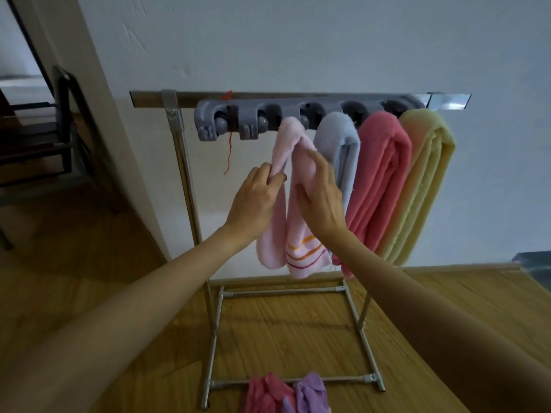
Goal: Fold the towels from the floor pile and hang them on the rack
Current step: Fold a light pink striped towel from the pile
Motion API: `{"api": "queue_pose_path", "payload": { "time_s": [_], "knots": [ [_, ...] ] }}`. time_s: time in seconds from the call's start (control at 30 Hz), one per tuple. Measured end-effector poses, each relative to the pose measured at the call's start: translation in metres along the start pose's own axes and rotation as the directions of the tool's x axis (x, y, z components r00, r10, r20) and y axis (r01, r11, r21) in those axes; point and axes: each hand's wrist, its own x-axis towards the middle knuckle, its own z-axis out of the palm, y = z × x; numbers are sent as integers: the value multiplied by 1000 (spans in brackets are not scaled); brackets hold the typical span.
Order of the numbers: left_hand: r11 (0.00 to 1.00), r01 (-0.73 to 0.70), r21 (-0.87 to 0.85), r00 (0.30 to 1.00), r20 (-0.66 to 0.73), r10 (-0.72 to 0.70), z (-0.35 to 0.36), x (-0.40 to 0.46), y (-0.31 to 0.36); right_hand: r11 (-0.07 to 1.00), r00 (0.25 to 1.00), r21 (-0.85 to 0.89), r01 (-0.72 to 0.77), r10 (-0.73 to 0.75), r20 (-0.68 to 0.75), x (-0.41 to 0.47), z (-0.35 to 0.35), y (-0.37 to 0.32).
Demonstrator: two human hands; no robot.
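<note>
Head view, contents as they stand. Rack (185, 162): steel frame with a grey clip holder (226, 120) along its bar. Hung in order from my right: yellow towel (423, 186), coral towel (378, 186), blue-grey towel (343, 138), each folded narrow to fit its slot. Pale pink striped towel (301, 251): top tucked at the third clip, between my hands. My left hand (256, 198) pinches its left edge, probably to square the fold; my right hand (322, 195) lies flat, fingers straight, smoothing the front. Floor pile (286, 391): pink and purple pieces draped over the rack's front base bar, awaiting folding.
</note>
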Motion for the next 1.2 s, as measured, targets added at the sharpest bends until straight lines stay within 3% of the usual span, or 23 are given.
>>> {"api": "queue_pose_path", "payload": {
  "time_s": [0.13,0.27,0.43,0.57,0.67,0.87,1.03,1.2],
  "knots": [
    [972,74,-225,987,-125,-104,13,-20,5,975,980,111,-192,197,-39,-14,12,2],
    [836,289,-466,927,-83,-367,40,-51,6,970,979,-134,-205,206,-8,-35,35,20],
    [719,537,-440,823,87,-562,86,-82,-4,955,962,-121,-271,265,-61,-58,48,28],
    [694,588,-415,794,130,-594,108,-96,-10,969,968,-84,-233,223,-116,-73,52,28],
    [610,679,-408,721,213,-660,116,-106,-21,978,969,-45,-206,197,-149,-82,56,24],
    [598,701,-389,667,62,-742,108,-133,-45,968,965,97,-231,241,-108,-99,48,7],
    [685,627,-370,734,-13,-679,94,-145,-60,932,959,262,-250,276,-67,-110,54,-5],
    [708,613,-351,751,-19,-660,88,-149,-59,946,944,56,-319,312,106,-98,73,13]
  ]
}}
